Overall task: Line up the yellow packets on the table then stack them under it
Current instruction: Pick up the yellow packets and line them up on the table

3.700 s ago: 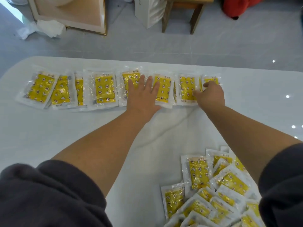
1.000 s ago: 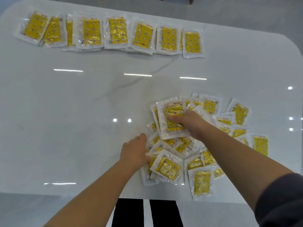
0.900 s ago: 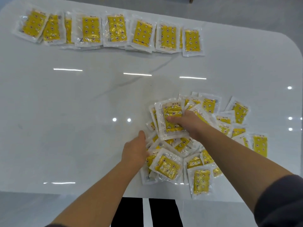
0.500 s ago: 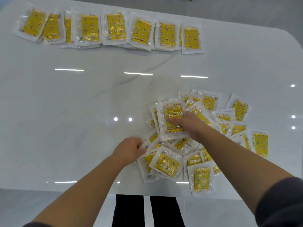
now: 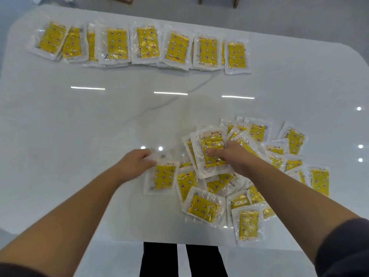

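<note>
Each clear plastic packet with a yellow star-and-moon patterned insert point(image 5: 212, 153) carries a short printed line along its top edge, too small and blurred to read.

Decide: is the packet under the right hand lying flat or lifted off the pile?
Cannot tell: right hand covers the packet.

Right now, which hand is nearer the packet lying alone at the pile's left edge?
Left. The left hand grips that packet's top-left corner; the right hand holds another packet farther right.
</note>
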{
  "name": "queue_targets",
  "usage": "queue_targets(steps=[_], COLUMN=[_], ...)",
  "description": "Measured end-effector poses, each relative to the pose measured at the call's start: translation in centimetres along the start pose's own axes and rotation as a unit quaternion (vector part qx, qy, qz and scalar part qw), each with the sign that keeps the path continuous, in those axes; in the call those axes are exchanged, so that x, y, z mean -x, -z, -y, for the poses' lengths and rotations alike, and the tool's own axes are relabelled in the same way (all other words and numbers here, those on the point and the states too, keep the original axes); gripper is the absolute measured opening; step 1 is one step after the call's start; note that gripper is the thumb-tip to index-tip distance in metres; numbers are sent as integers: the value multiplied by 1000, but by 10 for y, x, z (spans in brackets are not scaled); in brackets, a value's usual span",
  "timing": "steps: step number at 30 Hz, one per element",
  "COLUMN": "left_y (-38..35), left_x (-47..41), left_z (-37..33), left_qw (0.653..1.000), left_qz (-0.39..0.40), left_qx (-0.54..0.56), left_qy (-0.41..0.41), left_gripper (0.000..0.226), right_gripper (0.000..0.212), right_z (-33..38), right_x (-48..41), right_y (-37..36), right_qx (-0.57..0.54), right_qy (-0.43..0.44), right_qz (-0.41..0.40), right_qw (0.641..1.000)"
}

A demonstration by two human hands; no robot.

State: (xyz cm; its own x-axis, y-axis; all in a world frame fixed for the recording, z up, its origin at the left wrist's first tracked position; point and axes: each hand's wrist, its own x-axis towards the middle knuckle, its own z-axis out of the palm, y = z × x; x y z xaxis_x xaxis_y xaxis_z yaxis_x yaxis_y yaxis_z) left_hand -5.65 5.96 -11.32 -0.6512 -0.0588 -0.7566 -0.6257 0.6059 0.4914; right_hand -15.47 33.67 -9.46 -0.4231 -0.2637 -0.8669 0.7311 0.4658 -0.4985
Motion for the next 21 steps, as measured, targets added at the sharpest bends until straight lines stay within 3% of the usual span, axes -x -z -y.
queue_targets(steps=[5, 13, 16, 19, 21], left_y=[41, 44, 36, 21, 10], left_x=[-6, -25, -28, -25, -23], left_z=[2, -27, -34, -38, -43], left_qw=[973, 946, 892, 819, 815], left_qz=[-91, -93, -88, -17, 17], left_qx=[209, 309, 439, 569, 573], left_qy=[22, 21, 65, 76, 80], left_gripper=[13, 19, 22, 24, 26], right_gripper=[40, 23, 26, 27, 28], right_z=[10, 34, 37, 37, 35], right_x=[-9, -24, -28, -29, -28], right_y=[-13, -51, -55, -53, -50], right_qx=[-18, -162, -182, -208, -212], right_qy=[-12, -12, -8, -8, -12], right_qz=[60, 104, 82, 69, 60], right_qw=[998, 981, 980, 976, 975])
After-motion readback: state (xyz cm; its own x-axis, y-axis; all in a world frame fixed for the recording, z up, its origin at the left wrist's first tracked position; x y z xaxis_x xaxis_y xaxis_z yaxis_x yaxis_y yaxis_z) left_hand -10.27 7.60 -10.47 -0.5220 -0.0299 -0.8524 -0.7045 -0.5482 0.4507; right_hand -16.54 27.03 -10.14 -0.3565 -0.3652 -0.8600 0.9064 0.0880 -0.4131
